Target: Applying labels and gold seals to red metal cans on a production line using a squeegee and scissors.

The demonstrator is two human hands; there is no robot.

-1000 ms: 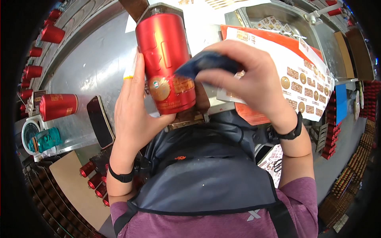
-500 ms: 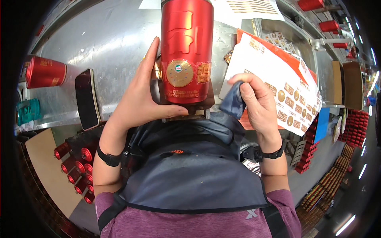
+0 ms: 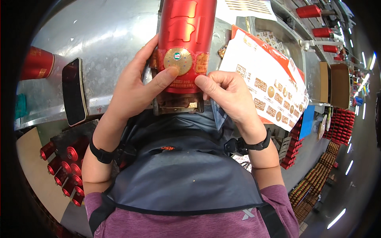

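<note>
Red canister point(image 3: 185, 44) has its top cut off.

On the red bottle point(image 3: 188, 33) sit a round gold label point(image 3: 178, 60) and a boxy gold label point(image 3: 202, 62), with raised marks point(image 3: 181, 31) above. Similar labels point(image 3: 271, 92) dot the white sheet point(image 3: 262, 66); small orange letters point(image 3: 167, 148) mark the apron point(image 3: 186, 174).

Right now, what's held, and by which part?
Left hand holds the red bottle by its labelled end; right hand touches its side. Any grip on the blue cloth is hidden.

Phone point(image 3: 73, 92) on the worktop point(image 3: 109, 43) (shiny metal)
</note>
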